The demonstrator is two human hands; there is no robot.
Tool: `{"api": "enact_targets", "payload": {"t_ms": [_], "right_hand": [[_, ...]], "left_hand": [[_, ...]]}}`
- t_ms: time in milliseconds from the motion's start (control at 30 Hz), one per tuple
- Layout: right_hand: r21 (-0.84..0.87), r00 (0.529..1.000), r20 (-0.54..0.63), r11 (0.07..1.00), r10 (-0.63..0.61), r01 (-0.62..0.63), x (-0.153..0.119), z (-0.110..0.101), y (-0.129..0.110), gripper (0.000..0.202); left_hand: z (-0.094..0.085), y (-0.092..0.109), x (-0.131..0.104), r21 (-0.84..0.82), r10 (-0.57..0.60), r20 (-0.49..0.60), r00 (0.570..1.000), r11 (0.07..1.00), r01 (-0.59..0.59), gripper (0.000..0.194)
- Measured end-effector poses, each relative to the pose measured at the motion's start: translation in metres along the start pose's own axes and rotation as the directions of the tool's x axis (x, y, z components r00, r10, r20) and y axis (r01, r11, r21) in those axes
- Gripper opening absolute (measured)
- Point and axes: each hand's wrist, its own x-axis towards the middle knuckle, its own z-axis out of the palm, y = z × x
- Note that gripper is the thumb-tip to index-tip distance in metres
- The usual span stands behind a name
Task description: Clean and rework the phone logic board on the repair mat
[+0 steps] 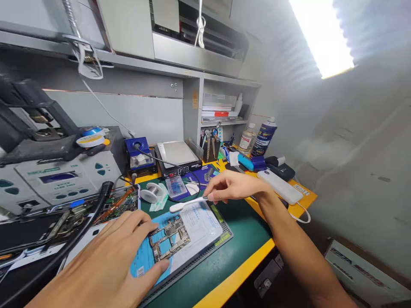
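Observation:
A small circuit board with cut-out openings lies on a blue and white packet, which rests on a grey perforated plate. My left hand is spread at the board's left side, thumb and fingertips touching its edges. Above the board's far right, my right hand pinches the dark end of a white brush-like stick. The stick's broad white tip points left, just over the board's far edge.
A solder spool and a heating plate stand behind the board. Left are an opened laptop and a black hose. Right are a white power bank, a spray can and a bottle.

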Motion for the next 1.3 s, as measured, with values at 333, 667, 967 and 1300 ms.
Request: {"api": "enact_targets", "payload": {"t_ms": [333,667,967,1300], "right_hand": [[-0.066,0.995,0.021,0.993,0.098,-0.097,0.006,0.018,-0.013,0.023],[-0.167,0.998,-0.025,0.984,0.064,-0.068,0.008,0.023,-0.011,0.028],[-0.136,0.996,-0.080,0.990,0.031,-0.042,0.014,0.028,-0.007,0.034],[-0.127,0.995,-0.102,0.992,0.017,-0.029,0.016,0.030,-0.002,0.034]], "left_hand": [[-0.015,0.021,0.004,-0.074,-0.094,0.149,0.984,0.992,0.106,0.046],[-0.016,0.020,0.004,-0.134,-0.142,0.204,0.969,0.976,0.171,0.043],[-0.019,0.026,0.003,-0.148,-0.161,0.191,0.968,0.970,0.190,0.041],[-0.015,0.017,0.005,-0.122,-0.126,0.230,0.965,0.980,0.157,0.046]]}}
